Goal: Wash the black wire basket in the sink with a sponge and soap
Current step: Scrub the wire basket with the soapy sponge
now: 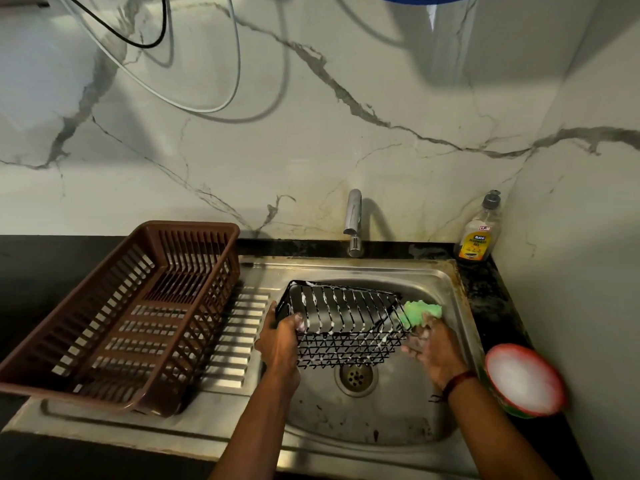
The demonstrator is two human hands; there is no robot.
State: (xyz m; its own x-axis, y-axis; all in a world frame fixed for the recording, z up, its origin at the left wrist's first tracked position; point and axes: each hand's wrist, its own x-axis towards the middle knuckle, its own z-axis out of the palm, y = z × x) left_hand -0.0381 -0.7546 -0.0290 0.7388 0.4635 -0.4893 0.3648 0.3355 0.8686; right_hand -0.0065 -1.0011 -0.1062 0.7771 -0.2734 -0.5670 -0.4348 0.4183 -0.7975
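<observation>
Nearest, in the steel sink (363, 424), only the bare basin and the drain (356, 375). Directly above the drain, lifted off the bottom and tilted: the black wire basket (346, 320), streaked with white foam along its wires. Held at its left end by the left grip (282, 337), fingers hooked over the rim wire and closed on it. At the right end, the right grip (433, 344), closed round a green sponge (420, 310) and pressing it against the right side of the basket; wet, soapy and somewhat blurred, so finger positions hard to make out. Judged as the middle of the soaping and scrubbing step: foam on the upper wires, less of it visible on the lower grid, no water running. Called for next, on this reading: turn the basket in the left grip to bring the less foamy faces up, hold the slippery wire firmly, work the sponge along and between the bars, and only then rinse. To the right, beside the sink edge on the dark table (491, 299), a red-rimmed bowl (523, 379) full of something white. To the left, on the draining board, a brown plastic dish rack (131, 317). Further back, the chrome tap (353, 220) over the rear rim, and a bottle of dishwash gel (479, 233) in the corner. Behind everything, the marble wall with loose cables hanging down.
</observation>
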